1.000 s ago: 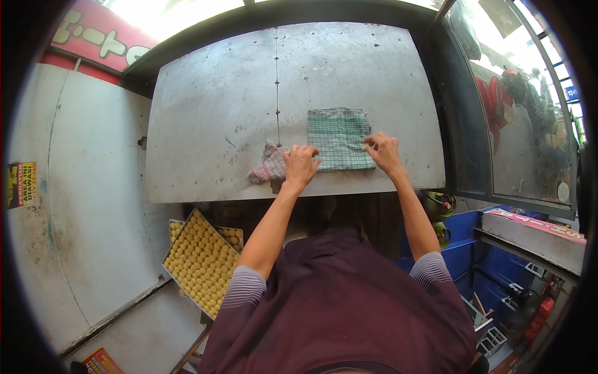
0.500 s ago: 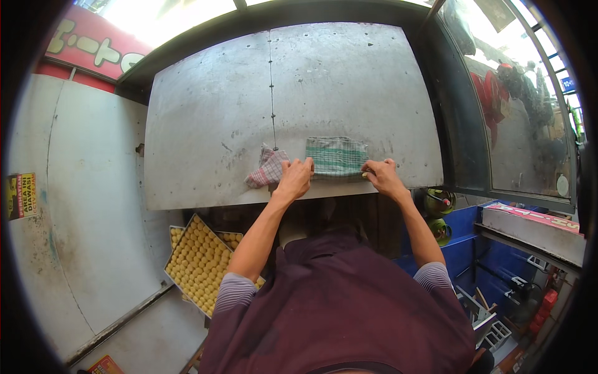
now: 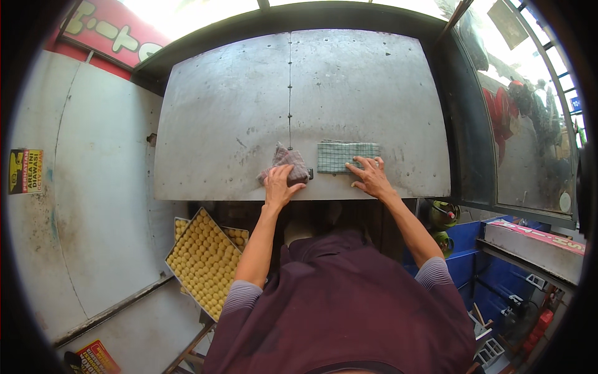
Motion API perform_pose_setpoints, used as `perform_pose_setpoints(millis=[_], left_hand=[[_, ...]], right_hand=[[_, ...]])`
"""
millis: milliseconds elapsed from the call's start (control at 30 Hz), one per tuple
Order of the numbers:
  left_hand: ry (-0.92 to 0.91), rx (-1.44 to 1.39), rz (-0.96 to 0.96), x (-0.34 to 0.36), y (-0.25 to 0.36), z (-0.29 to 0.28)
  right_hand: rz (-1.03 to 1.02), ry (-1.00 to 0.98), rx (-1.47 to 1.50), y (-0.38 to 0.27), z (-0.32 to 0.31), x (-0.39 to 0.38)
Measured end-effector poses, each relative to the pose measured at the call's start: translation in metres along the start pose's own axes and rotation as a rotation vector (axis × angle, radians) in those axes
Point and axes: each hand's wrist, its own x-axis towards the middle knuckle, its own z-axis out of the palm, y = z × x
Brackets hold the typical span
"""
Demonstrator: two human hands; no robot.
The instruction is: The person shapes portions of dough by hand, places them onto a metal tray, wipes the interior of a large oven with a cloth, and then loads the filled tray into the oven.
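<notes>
On the metal tabletop [image 3: 212, 143] lie two cloths near the front edge. My left hand [image 3: 281, 187] is over a crumpled, reddish-grey checked cloth [image 3: 289, 159], its fingers curled onto the fabric. To the right is a green and white checked cloth [image 3: 339, 157], folded into a flat rectangle. My right hand [image 3: 372, 179] rests at its lower right corner, fingers spread and fingertips touching it. A small dark rectangular spot [image 3: 311, 174] shows between the cloths.
Below the table at left, trays of round yellow dough balls [image 3: 202, 262] overlap at an angle. Green gas cylinders [image 3: 443, 215] stand under the right end. A framed glass panel [image 3: 529, 137] closes off the right side, and a pale wall panel [image 3: 99, 156] the left.
My left hand has left the green cloth's left edge and moved onto the reddish cloth. The green cloth looks flatter and neater, and my right hand's fingers have spread on its corner.
</notes>
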Motion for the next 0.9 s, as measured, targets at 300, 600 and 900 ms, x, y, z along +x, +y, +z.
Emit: perform_pose_setpoints(millis=[300, 600, 900], left_hand=[[0.07, -0.657, -0.438, 0.012, -0.047, -0.008], [0.212, -2.18, -0.351, 0.002, -0.004, -0.089], [0.147, -1.952, -0.313, 0.001, -0.006, -0.102]], right_hand=[[0.325, -0.145, 0.513, 0.023, 0.017, 0.031], [0.803, 0.238, 2.324, -0.017, -0.079, 0.021], [0.468, 0.346, 2.69, -0.057, -0.12, -0.002]])
